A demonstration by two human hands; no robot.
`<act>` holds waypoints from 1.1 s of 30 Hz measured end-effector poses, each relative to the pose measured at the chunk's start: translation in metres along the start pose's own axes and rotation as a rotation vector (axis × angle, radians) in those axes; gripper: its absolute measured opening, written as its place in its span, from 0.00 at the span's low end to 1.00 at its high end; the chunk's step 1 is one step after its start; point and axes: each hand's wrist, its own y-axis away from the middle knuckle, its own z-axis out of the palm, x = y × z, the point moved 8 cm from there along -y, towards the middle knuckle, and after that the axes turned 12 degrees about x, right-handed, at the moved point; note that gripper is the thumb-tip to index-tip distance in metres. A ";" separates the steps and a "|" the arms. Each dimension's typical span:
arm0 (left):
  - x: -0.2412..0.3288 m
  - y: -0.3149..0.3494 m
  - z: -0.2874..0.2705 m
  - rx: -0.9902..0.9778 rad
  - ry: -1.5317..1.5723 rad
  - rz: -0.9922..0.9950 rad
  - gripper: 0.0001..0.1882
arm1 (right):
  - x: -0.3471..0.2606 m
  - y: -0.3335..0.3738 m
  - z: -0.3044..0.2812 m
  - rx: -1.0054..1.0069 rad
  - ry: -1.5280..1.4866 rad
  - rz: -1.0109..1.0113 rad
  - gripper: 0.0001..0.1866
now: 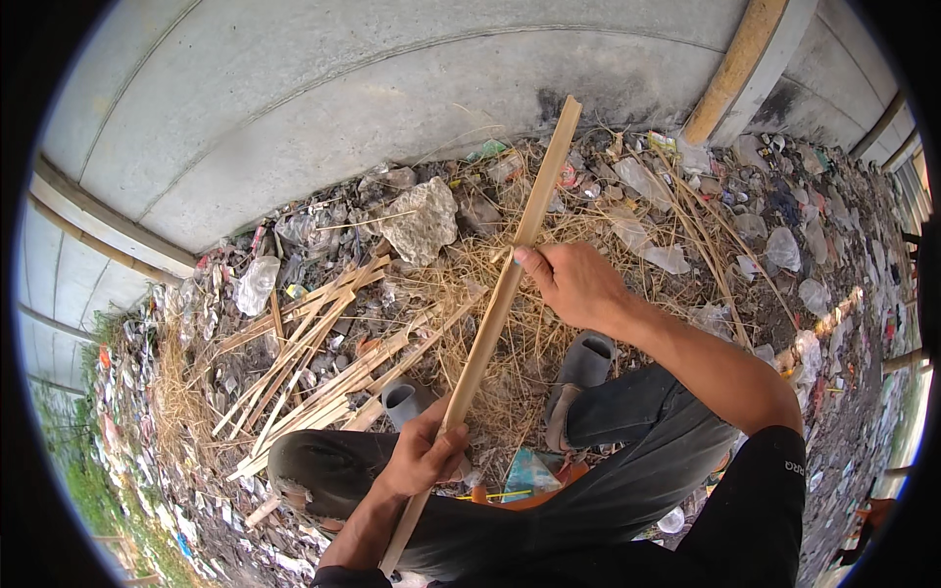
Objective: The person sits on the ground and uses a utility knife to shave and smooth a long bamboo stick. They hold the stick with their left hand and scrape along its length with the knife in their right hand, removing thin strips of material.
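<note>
A long split bamboo strip (477, 358) slants from my lap up toward the wall, its far end raised above the ground. My left hand (427, 454) is closed round its lower part, above my bent knee. Farther up, my right hand (580, 284) is closed, with the thumb against the strip's edge beside a small pale curl (502, 254). Its fingers are turned away, so whatever they grip is hidden. Several cut bamboo strips (312, 392) lie in a loose pile on the left, close to my shoe.
A concrete panel wall (392, 93) with a wooden post (735, 69) stands ahead. A rough stone (421, 221) lies before it. Dry straw-like shavings (529, 343) and plastic litter (782, 249) cover the ground. Thin sticks (701, 230) lie at the right. An orange and teal thing (534, 475) shows under my legs.
</note>
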 end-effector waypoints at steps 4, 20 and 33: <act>0.005 0.004 0.005 -0.019 0.046 0.012 0.25 | 0.021 -0.039 -0.039 0.155 0.044 0.097 0.36; 0.016 -0.009 -0.002 0.044 0.102 0.072 0.21 | -0.063 0.032 0.014 -0.049 -0.054 -0.159 0.29; 0.015 -0.008 -0.001 0.059 0.096 0.090 0.24 | -0.039 0.014 0.014 -0.063 -0.443 0.065 0.32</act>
